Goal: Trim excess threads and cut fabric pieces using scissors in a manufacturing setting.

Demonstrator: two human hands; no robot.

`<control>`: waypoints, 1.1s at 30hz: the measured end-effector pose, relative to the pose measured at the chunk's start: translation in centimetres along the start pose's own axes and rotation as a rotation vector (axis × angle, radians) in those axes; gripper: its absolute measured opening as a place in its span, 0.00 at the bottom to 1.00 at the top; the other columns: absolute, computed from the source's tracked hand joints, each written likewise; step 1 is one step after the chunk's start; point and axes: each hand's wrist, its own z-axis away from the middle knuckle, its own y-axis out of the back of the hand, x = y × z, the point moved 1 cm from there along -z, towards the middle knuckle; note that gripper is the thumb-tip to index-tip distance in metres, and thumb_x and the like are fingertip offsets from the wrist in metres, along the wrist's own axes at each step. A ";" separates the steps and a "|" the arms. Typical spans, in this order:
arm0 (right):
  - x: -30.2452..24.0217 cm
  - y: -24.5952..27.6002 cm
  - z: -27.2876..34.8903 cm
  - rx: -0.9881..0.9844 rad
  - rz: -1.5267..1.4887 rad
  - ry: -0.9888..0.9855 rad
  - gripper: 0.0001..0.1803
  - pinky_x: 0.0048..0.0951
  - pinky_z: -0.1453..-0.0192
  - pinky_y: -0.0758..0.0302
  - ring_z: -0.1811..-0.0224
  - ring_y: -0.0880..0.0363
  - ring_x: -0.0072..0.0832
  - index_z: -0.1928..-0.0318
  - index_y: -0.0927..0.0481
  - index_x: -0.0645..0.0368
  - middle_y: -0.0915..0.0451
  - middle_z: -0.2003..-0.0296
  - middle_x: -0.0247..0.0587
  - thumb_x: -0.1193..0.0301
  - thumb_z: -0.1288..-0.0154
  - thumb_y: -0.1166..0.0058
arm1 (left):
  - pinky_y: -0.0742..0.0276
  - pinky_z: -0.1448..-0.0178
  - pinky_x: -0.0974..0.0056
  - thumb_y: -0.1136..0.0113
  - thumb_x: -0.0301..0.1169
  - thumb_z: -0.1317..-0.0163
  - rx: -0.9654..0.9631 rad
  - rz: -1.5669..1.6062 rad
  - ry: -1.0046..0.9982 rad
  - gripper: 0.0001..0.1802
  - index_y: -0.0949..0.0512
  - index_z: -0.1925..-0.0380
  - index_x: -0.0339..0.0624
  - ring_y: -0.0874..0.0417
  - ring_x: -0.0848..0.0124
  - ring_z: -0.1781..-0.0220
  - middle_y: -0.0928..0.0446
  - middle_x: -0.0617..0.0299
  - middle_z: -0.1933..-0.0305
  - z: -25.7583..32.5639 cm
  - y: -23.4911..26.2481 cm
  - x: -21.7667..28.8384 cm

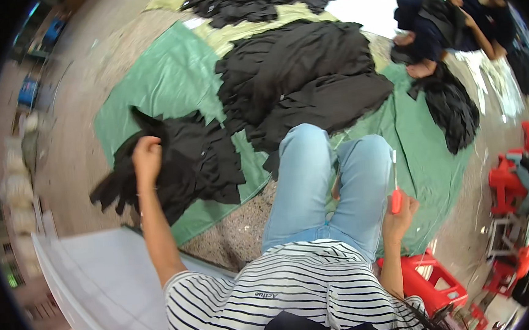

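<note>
The left grip (147, 156) pinches a dark, limp black cloth (149, 122); the right grip (402, 220) clasps a slim red-handled tool (396, 200).

Bright, even light washes the floor (84, 128) around you, bleaching the white sheet (367, 9) at far right almost to blank and laying a soft sheen over the green sheet (153, 68). At your left, the black cloth (205, 151) swallows the light, its folds only faintly readable. Pale bundles (18, 188) farther left smear into blur, while your fisheye lens bows the white panel (109, 268) at near left and darkens the corners to black.
</note>
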 end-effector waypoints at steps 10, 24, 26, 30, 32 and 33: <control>-0.5 -2.1 4.1 0.097 -0.009 -0.183 0.25 0.42 0.38 0.34 0.41 0.33 0.53 0.40 0.30 0.63 0.33 0.47 0.59 0.82 0.40 0.46 | 0.32 0.36 0.50 0.34 0.36 0.44 -0.437 0.120 -0.388 0.36 0.36 0.36 0.44 0.33 0.48 0.34 0.34 0.47 0.35 -8.8 -31.8 19.1; 5.7 -3.6 9.2 0.154 0.051 0.039 0.20 0.53 0.35 0.33 0.45 0.27 0.50 0.47 0.25 0.71 0.23 0.51 0.53 0.75 0.39 0.43 | 0.53 0.36 0.18 0.27 0.71 0.75 -0.608 -0.159 -0.109 0.77 0.66 0.27 0.82 0.61 0.36 0.22 0.71 0.43 0.21 -27.5 -51.4 35.3; 5.8 -3.7 9.2 0.159 0.070 0.019 0.20 0.52 0.36 0.33 0.46 0.27 0.50 0.47 0.25 0.71 0.24 0.51 0.54 0.74 0.39 0.43 | 0.50 0.37 0.17 0.24 0.67 0.74 -0.644 -0.414 -0.192 0.74 0.66 0.29 0.92 0.56 0.34 0.24 0.73 0.44 0.21 -25.2 -53.3 37.9; 5.7 -3.9 9.2 0.155 0.079 -0.020 0.20 0.51 0.38 0.32 0.47 0.27 0.49 0.47 0.26 0.70 0.25 0.52 0.54 0.72 0.38 0.44 | 0.46 0.36 0.22 0.23 0.57 0.63 -0.574 -0.646 -0.259 0.69 0.65 0.28 0.87 0.40 0.39 0.30 0.47 0.36 0.28 -24.4 -56.3 37.0; 5.7 -3.9 9.2 0.146 0.071 -0.038 0.21 0.50 0.39 0.32 0.48 0.28 0.49 0.47 0.26 0.70 0.25 0.52 0.54 0.71 0.38 0.45 | 0.40 0.37 0.28 0.26 0.45 0.56 -0.450 -0.664 -0.445 0.57 0.50 0.27 0.73 0.29 0.46 0.39 0.26 0.40 0.45 -23.7 -57.3 35.9; 5.7 -3.8 9.1 0.138 0.056 -0.045 0.21 0.50 0.40 0.32 0.48 0.28 0.49 0.47 0.26 0.70 0.25 0.52 0.54 0.70 0.37 0.45 | 0.40 0.37 0.28 0.26 0.45 0.56 -0.455 -0.678 -0.441 0.57 0.50 0.27 0.73 0.29 0.46 0.39 0.26 0.40 0.45 -23.9 -57.9 34.7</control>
